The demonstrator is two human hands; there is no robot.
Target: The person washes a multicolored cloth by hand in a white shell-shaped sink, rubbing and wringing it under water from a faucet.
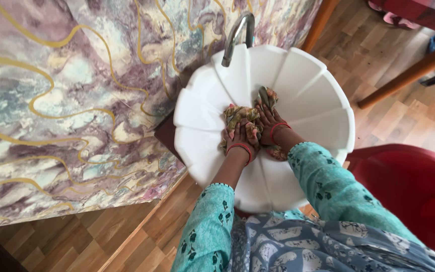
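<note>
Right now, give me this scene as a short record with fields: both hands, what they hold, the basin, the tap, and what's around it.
left hand: pressed on the patterned cloth, red bangle at the wrist
right hand: on the same cloth, red bangle at the wrist
patterned cloth: bunched, floral, lying in the basin under both hands
basin: white, round, fluted
tap: metal, curved over the rim; no water visible
wall: marbled purple with gold veins
chair: red plastic, right of the basin
floor: wood
</note>
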